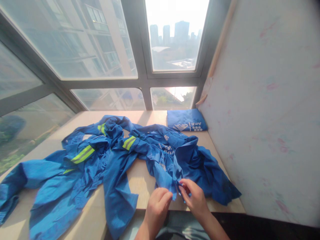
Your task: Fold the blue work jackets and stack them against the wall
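A rumpled blue jacket (160,150) with white lettering and a yellow-green stripe on its sleeve lies on the pale ledge. At its near edge, my left hand (159,202) is closed on the cloth, fingers pinched together. Just to the right, my right hand (193,196) pinches another part of the same edge. A narrow gap separates the two hands. More blue clothing (85,170) with reflective stripes is spread at the left and overlaps the jacket's side.
A folded blue garment (186,120) with white printing sits at the back right of the ledge (142,190). Framed windows (142,81) stand behind, and a papered wall (265,116) bounds the right side. Some blue cloth hangs over the front edge.
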A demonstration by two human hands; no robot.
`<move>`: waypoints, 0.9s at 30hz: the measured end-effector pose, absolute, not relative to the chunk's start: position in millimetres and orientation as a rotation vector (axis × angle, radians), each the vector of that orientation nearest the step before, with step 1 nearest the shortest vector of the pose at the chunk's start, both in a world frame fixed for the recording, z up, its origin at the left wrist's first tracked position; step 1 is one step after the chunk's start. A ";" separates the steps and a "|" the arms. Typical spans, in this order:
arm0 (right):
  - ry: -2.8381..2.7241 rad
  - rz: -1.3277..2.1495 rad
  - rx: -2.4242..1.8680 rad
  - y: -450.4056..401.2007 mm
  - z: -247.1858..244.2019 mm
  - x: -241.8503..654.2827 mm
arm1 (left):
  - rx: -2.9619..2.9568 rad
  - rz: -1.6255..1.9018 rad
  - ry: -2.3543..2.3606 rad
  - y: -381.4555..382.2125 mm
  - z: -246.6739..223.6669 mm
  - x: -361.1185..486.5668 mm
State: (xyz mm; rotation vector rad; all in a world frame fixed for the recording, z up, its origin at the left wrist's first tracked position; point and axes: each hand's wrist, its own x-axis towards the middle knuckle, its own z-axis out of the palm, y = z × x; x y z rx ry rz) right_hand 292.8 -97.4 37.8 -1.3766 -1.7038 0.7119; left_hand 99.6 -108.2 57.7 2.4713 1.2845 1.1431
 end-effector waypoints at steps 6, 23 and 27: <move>-2.009 0.527 -1.309 -103.5 48.6 289.8 | 2.489 1.098 1.286 -105.2 60.3 96.9; -1.733 0.832 -1.273 -103.0 56.6 268.2 | 2.133 0.975 1.859 -111.5 54.9 98.4; -1.499 0.914 -1.350 -96.3 44.4 257.1 | 1.663 1.080 1.665 -106.0 52.4 107.0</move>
